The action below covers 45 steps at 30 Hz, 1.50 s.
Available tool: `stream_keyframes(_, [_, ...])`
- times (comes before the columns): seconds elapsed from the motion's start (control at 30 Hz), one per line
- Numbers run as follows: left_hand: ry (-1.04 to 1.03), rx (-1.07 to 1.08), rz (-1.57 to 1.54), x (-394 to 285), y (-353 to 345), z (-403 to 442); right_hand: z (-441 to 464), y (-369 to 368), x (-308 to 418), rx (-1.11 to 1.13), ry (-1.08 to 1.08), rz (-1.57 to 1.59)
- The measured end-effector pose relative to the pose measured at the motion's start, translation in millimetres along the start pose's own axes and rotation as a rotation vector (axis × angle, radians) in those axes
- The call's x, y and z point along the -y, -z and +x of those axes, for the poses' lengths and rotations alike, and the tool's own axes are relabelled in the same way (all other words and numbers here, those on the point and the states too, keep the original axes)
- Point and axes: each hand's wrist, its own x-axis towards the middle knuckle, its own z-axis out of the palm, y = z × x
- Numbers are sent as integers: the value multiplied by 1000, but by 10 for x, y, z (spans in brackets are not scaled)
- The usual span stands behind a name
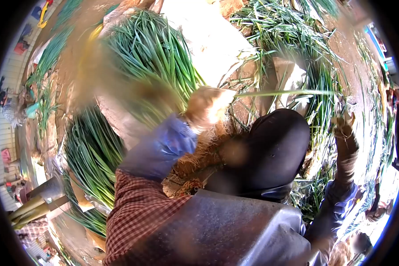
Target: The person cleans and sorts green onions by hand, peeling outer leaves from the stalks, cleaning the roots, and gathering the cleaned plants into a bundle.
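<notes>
- One green stalk (283, 93) juts from the left hand (208, 106), whose fingers look curled closed on its end.
- The right hand (344, 126): finger spread and any hold, cannot tell.
- A light grip should avoid kinking the stalk.
- Its long axis runs nearly level, far end pointing right, beyond the dark knee (281, 144).

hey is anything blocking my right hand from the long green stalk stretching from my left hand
Nothing visible stands between your right hand and the green stalk, whose far end lies just above that hand in the picture. Your dark-clad knee is below the stalk, outside that gap.
</notes>
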Motion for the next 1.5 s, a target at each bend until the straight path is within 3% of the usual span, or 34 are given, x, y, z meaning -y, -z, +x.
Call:
stream_keyframes(0.1, [-245,-18,65,-302,-238,271,371,-305,785,168,543,-239])
stream_keyframes(0.17, [-163,69,21,-657,-277,481,478,-485,1164,272,689,-282])
stream_keyframes(0.2, [-157,88,6,-689,-388,545,538,-576,1142,340,665,-221])
stream_keyframes(0.27, [-195,12,-93,-766,-445,649,591,-662,1104,579,277,-124])
stream_keyframes(0.33, [-123,43,-203,-676,-501,680,547,-713,1056,517,211,32])
stream_keyframes(0.4, [-55,36,-253,-498,-448,668,552,-629,905,351,-87,131])
stream_keyframes(0.47, [-94,86,-135,-17,-439,445,533,-488,730,214,-107,25])
stream_keyframes(0.5, [3,382,164,245,-284,281,514,-398,544,170,-74,-50])
stream_keyframes(0.53, [194,643,245,487,-145,67,474,-307,291,129,-41,-127])
stream_keyframes(0.6, [388,1019,533,620,309,11,270,-144,-272,158,-254,18])
stream_keyframes(0.63, [339,993,608,850,503,-292,131,-109,-473,166,-337,1])
stream_keyframes(0.67, [434,1040,602,916,698,-394,-12,-87,-571,253,-458,31])
stream_keyframes(0.7, [358,949,687,803,896,-476,-175,-144,-612,257,-595,-23])
stream_keyframes(0.73, [446,868,643,770,1032,-547,-341,-181,-714,302,-605,-45])
stream_keyframes(0.77, [807,700,580,966,1063,-860,-545,-194,-1005,356,-541,-86])
stream_keyframes(0.83, [793,471,497,1016,1121,-1163,-899,-280,-1344,366,-492,-183])
stream_keyframes(0.93, [471,378,453,500,1145,-866,-1134,-389,-1415,460,-607,-29])
stream_keyframes(0.97, [847,290,370,371,1068,-715,-1190,-458,-1446,470,-643,-11])
stream_keyframes(1.07, [840,229,327,517,1049,-932,-1236,-533,-1459,516,-576,-88])
stream_keyframes(1.2, [986,372,474,696,927,-866,-1064,-575,-1227,562,-568,-141])
stream_keyframes(1.23, [805,460,714,785,887,-948,-1003,-589,-1087,565,-592,-152])
stream_keyframes(1.33, [787,753,850,1176,739,-1074,-1014,-629,-1026,555,-595,-145])
stream_keyframes(1.47, [721,765,928,1245,660,-993,-1158,-637,-1246,540,-537,-149])
stream_keyframes(1.5, [836,825,858,1258,676,-944,-1184,-637,-1296,526,-529,-123])
